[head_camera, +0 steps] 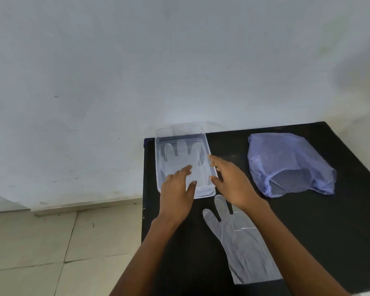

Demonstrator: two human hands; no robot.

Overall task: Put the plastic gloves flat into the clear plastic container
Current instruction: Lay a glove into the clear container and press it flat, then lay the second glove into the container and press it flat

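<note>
A clear plastic container [161,167] stands at the far left corner of the black table [329,242]. One plastic glove [181,155] lies flat inside it, fingers pointing away from me. My left hand [176,192] reaches over the container's near rim, with spread fingertips resting on that glove. My right hand [231,181] is at the container's right wall, fingers apart and touching the rim. A second plastic glove [241,242] lies flat on the table just in front of the container, partly under my right forearm.
A crumpled bluish-purple plastic bag [286,163] sits on the table to the right of the container. A pale wall [137,71] rises behind the table. Tiled floor [41,248] lies to the left, beyond the table's left edge.
</note>
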